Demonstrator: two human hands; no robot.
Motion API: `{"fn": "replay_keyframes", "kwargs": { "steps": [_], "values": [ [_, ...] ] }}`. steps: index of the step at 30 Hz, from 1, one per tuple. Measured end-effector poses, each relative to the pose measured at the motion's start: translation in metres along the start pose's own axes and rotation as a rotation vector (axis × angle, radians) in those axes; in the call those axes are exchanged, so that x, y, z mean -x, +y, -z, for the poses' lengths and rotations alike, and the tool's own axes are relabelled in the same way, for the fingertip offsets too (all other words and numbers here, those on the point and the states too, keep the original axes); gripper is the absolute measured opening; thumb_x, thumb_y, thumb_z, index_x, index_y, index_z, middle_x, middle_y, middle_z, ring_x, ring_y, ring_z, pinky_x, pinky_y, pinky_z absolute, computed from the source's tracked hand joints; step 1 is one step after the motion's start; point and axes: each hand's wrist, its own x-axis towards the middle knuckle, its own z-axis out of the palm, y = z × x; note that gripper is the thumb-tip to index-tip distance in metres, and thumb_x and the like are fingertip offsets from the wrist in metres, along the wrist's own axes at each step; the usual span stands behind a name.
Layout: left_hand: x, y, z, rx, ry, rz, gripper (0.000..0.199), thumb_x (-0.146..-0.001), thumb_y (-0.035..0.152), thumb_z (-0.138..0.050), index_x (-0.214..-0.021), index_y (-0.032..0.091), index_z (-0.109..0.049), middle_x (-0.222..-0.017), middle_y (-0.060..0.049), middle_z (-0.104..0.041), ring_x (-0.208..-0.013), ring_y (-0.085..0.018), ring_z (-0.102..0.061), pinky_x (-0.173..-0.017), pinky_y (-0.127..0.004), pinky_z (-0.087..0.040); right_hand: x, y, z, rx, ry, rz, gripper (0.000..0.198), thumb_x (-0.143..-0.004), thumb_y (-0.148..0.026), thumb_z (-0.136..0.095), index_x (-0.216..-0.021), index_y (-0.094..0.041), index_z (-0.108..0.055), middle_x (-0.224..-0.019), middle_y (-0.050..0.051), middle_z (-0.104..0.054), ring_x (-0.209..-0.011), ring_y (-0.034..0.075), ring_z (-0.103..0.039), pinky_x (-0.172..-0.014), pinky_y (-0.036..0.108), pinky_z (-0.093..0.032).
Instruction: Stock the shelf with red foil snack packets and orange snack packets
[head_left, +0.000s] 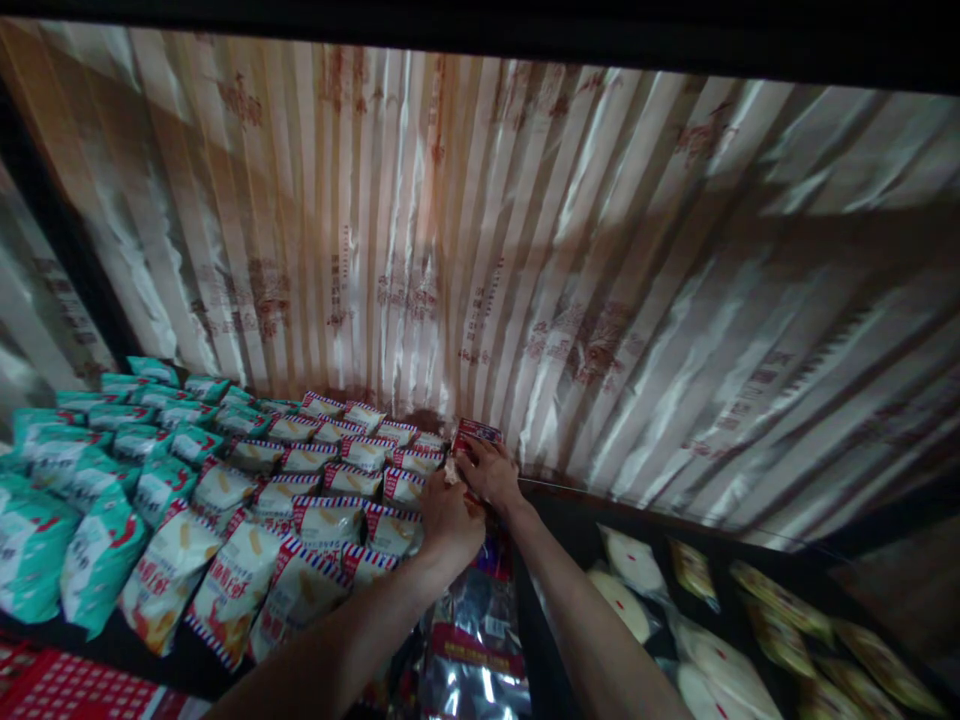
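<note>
Corrugated sheeting (480,210) behind snack bags (322,520); my right hand (489,472) touches a red packet (480,431), left hand (452,520) beside it, both grips unclear

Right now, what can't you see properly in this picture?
Head view:
Dark red packet, partly hidden by the right hand and left hand.
Red basket, cut off by the left and bottom edges.
Silver packet, cut off by the bottom edge.
Print on gold packets, blurred.

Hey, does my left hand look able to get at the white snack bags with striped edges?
Probably yes: your left hand is right beside the nearest white snack bags, with nothing visible between them. Your right hand, at the red pack, is on its other side.
</note>
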Motion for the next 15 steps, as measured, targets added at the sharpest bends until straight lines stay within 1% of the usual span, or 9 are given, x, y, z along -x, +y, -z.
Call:
{"fn": "replay_keyframes", "kwargs": {
  "steps": [1,3,7,9,12,15],
  "values": [
    [0.001,0.001,0.001,-0.035,-0.008,0.003,0.031,-0.073,0.016,-0.054,-0.101,0.012,-0.066,-0.129,-0.014,-0.051,-0.124,-0.029,-0.041,-0.105,-0.036,-0.029,0.0,0.001,-0.001,-0.009,0.02,0.004,0.047,-0.085,-0.044,-0.045,-0.126,-0.024,-0.056,-0.133,0.008,-0.053,-0.129,0.031,-0.036,-0.102,0.054,-0.03],
    [0.0,0.002,0.003,-0.056,-0.014,-0.008,0.033,-0.072,0.016,-0.054,-0.103,0.013,-0.065,-0.126,-0.013,-0.053,-0.122,-0.028,-0.043,-0.103,-0.035,-0.032,-0.001,0.005,-0.002,-0.033,0.084,0.017,0.042,-0.085,-0.04,-0.045,-0.121,-0.023,-0.06,-0.132,0.008,-0.055,-0.129,0.029,-0.038,-0.103,0.052,-0.031],
    [-0.002,-0.003,0.003,-0.043,0.001,-0.062,0.029,-0.073,0.013,-0.051,-0.099,0.014,-0.065,-0.116,-0.011,-0.059,-0.116,-0.024,-0.048,-0.099,-0.03,-0.036,0.002,0.018,-0.004,-0.134,0.297,0.101,0.039,-0.085,-0.034,-0.042,-0.11,-0.016,-0.066,-0.125,0.013,-0.059,-0.126,0.026,-0.044,-0.106,0.046,-0.032],
    [-0.003,-0.005,0.003,-0.044,-0.003,-0.072,0.028,-0.073,0.012,-0.051,-0.097,0.014,-0.065,-0.112,-0.01,-0.061,-0.112,-0.023,-0.05,-0.097,-0.029,-0.037,0.01,0.026,-0.003,-0.207,0.364,0.131,0.042,-0.085,-0.035,-0.041,-0.109,-0.012,-0.066,-0.124,0.015,-0.059,-0.124,0.025,-0.046,-0.106,0.045,-0.032],
    [-0.002,-0.008,0.004,-0.058,-0.028,-0.076,0.024,-0.073,0.013,-0.052,-0.093,0.015,-0.065,-0.107,-0.009,-0.062,-0.107,-0.021,-0.053,-0.095,-0.028,-0.038,0.032,0.036,0.001,-0.329,0.402,0.107,0.046,-0.085,-0.042,-0.041,-0.111,-0.012,-0.065,-0.128,0.016,-0.056,-0.124,0.025,-0.047,-0.106,0.045,-0.034],
    [-0.002,-0.008,0.004,-0.068,-0.043,-0.077,0.024,-0.073,0.014,-0.053,-0.094,0.014,-0.065,-0.105,-0.009,-0.064,-0.104,-0.019,-0.055,-0.092,-0.026,-0.04,0.059,0.038,0.004,-0.382,0.357,0.078,0.05,-0.083,-0.048,-0.044,-0.114,-0.014,-0.064,-0.129,0.016,-0.055,-0.125,0.026,-0.046,-0.106,0.047,-0.033]
  ]
}}
